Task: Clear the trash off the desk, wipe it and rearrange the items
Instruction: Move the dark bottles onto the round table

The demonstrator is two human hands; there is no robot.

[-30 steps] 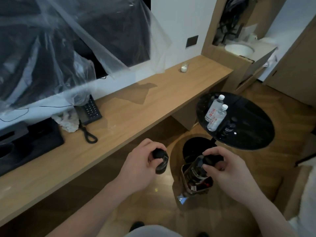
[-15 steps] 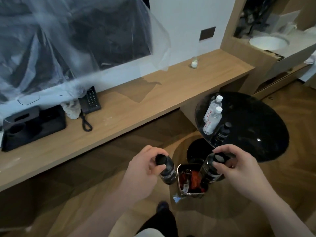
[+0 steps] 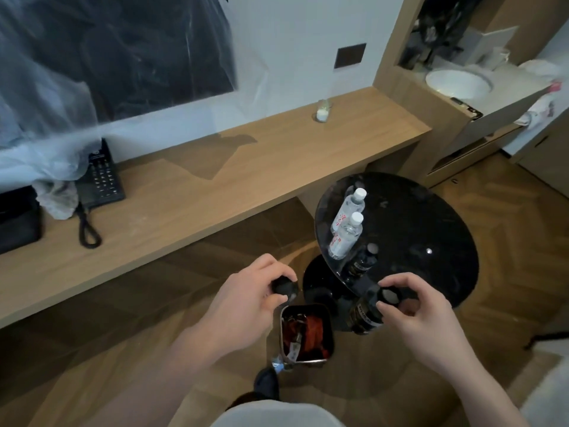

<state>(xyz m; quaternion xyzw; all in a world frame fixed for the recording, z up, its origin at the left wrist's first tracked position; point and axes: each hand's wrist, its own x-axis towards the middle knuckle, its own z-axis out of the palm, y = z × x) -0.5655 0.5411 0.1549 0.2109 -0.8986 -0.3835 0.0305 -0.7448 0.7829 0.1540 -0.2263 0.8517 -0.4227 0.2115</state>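
Note:
My left hand (image 3: 246, 298) grips a dark bottle (image 3: 284, 288) by its black cap, above the floor just left of a small metal trash bin (image 3: 308, 362). My right hand (image 3: 421, 315) pinches the cap of a second dark bottle (image 3: 365, 315) at the near edge of a round black side table (image 3: 431, 217). The bin holds red wrappers. The long wooden desk (image 3: 191, 192) runs across the view behind my hands.
On the round table stand two clear water bottles (image 3: 346, 223) and a third dark bottle (image 3: 363, 261). The desk carries a black phone (image 3: 100, 180), a crumpled tissue (image 3: 57, 195), a black tray (image 3: 15, 217) and a small glass (image 3: 322, 110). A plastic-covered TV hangs above.
Both hands rose with their bottles. The right bottle moved from over the bin to the round table's near edge. My view shifted right and farther back.

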